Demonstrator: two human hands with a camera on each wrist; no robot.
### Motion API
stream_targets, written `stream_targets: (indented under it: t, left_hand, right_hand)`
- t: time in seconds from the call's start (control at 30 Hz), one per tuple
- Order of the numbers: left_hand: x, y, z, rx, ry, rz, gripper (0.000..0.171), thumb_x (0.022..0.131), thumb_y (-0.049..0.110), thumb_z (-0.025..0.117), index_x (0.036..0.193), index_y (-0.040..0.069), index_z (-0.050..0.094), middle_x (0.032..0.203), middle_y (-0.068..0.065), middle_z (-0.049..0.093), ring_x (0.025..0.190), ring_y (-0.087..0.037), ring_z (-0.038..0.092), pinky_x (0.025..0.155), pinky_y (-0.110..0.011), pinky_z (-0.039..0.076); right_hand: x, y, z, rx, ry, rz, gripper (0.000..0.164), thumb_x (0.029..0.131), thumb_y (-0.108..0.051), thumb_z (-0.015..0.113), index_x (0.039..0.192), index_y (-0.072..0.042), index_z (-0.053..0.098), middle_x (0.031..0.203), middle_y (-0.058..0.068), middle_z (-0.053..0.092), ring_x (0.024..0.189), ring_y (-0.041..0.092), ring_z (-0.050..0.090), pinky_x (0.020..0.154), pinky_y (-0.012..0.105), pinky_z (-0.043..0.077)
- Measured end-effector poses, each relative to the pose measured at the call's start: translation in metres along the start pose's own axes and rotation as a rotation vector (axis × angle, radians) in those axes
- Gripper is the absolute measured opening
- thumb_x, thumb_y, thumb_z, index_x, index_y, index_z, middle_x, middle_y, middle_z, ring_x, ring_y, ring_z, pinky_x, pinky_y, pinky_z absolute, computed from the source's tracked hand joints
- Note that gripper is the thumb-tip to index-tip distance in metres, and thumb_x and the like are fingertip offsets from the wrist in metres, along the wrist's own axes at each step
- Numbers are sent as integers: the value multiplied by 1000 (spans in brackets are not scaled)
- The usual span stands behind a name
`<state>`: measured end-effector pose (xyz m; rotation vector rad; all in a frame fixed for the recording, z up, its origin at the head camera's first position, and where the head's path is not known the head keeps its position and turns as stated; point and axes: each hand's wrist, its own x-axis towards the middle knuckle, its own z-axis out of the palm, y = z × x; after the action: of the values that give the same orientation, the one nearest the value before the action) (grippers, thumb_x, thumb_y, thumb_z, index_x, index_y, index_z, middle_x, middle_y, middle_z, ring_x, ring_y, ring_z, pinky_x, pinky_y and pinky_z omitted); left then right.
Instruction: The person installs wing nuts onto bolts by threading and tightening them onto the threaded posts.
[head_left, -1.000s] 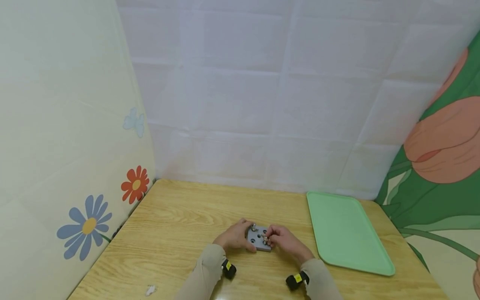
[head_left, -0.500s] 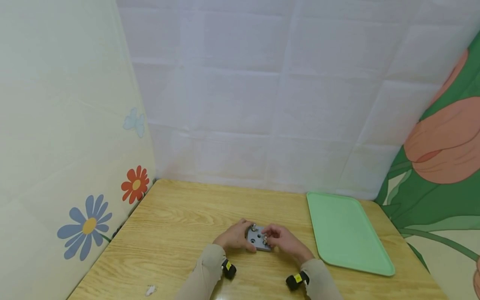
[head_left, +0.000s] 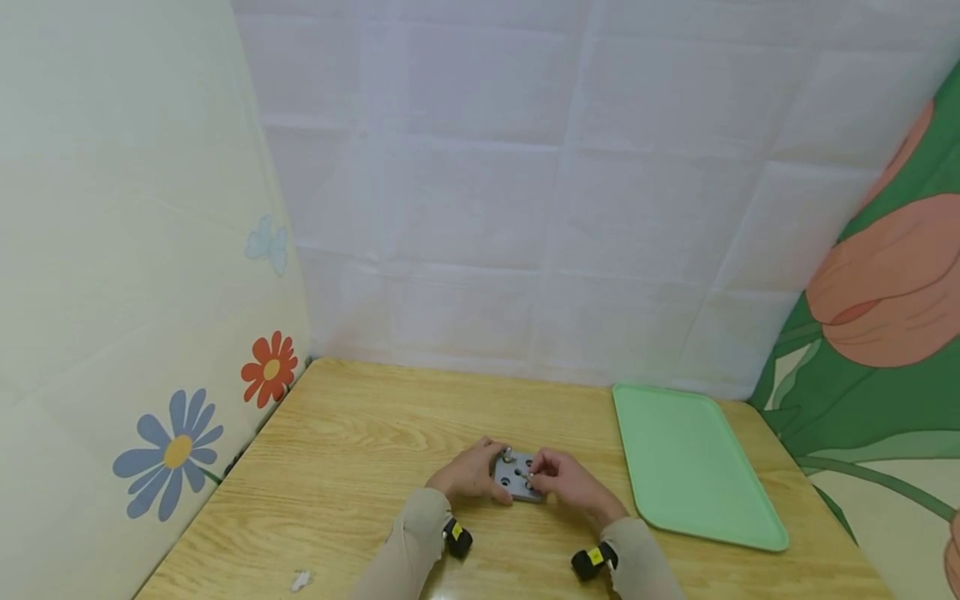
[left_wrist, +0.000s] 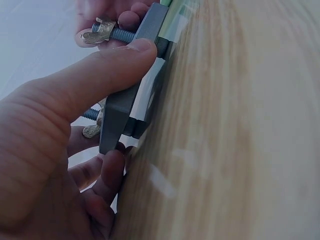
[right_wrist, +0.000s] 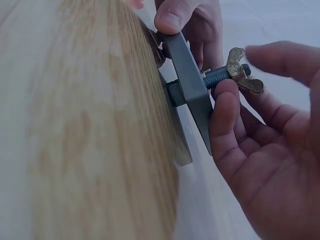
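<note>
A grey metal plate [head_left: 521,492] with several holes lies flat near the table's front, bolt heads [right_wrist: 175,93] showing beneath it. My left hand [head_left: 472,473] grips the plate's left side, thumb on the near edge and fingers round the far corner. A brass wing nut [right_wrist: 235,59] sits near the end of a threaded bolt [right_wrist: 217,78], well above the plate. The thumb and fingers of my right hand [head_left: 572,482] hold this nut by its wings. Another wing nut [left_wrist: 92,131] sits on a second bolt [left_wrist: 90,114], close to the plate beside my left fingers.
A light green tray [head_left: 697,467] lies on the wooden table [head_left: 397,408] to the right. A small white scrap [head_left: 301,580] is at the front left. A white cloth wall [head_left: 465,208] stands behind, with patterned hangings on both sides.
My right fingers have shifted slightly about the wing nut, and its wings stand at a different angle. The left hand and the plate have stayed in place.
</note>
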<state>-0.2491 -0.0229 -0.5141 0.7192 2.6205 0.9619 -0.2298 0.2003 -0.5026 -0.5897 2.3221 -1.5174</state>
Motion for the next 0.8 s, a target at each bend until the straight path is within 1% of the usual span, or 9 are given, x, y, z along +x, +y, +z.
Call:
stream_targets:
  t: [0.13,0.2,0.27,0.37,0.43,0.53,0.7,0.8]
  left_hand:
    - [0,0,0,-2,0,6,85,69,40,83,140,12,44,120,0,47,96,-10,48,87,-30,41]
    - [1,0,0,-2,1,7,85,70,40,83,140,12,44,120,0,47,96,-10,48,86,-30,41]
    - [1,0,0,-2,0,9,84,70,40,82,140,13,44,120,1,47,95,-10,48,85,-30,41]
    - [0,-1,0,2,-1,9,84,69,41,82,140,13,45,120,1,47,95,-10,48,85,-30,41]
    - [0,-1,0,4,-1,7,84,69,41,82,140,13,45,120,1,47,95,-9,48,85,-29,41]
    - [0,-1,1,4,0,5,85,69,41,82,140,13,45,121,1,47,96,-10,48,86,-30,41]
    - [0,0,0,1,-1,7,84,70,41,82,140,13,44,121,0,47,96,-10,48,85,-30,42]
    - [-1,0,0,1,-1,6,85,70,41,82,140,13,44,121,0,47,95,-10,48,84,-30,42]
  right_hand:
    - [2,3,0,69,2,17,17,97,-6,42,93,4,56,86,6,55,77,18,54,68,29,46]
    - [3,3,0,109,2,23,19,97,-4,39,93,6,55,87,7,54,77,19,54,68,30,46]
    - [3,2,0,125,0,26,17,95,-1,40,93,7,54,88,7,53,77,19,53,68,29,46]
    - [3,4,0,116,-5,24,9,88,4,46,93,7,54,87,7,52,77,18,52,67,29,45]
    - [3,5,-1,106,-6,28,9,85,5,51,93,6,54,87,7,53,76,17,52,66,28,45]
    - [3,6,-1,85,-6,29,14,83,3,55,98,4,54,89,9,55,77,17,52,67,29,46]
    - [5,6,-1,67,-7,25,30,84,2,57,114,3,55,97,10,56,83,18,53,69,29,48]
    - [4,4,-2,42,-19,4,28,85,3,56,113,4,58,96,12,57,83,18,52,68,28,47]
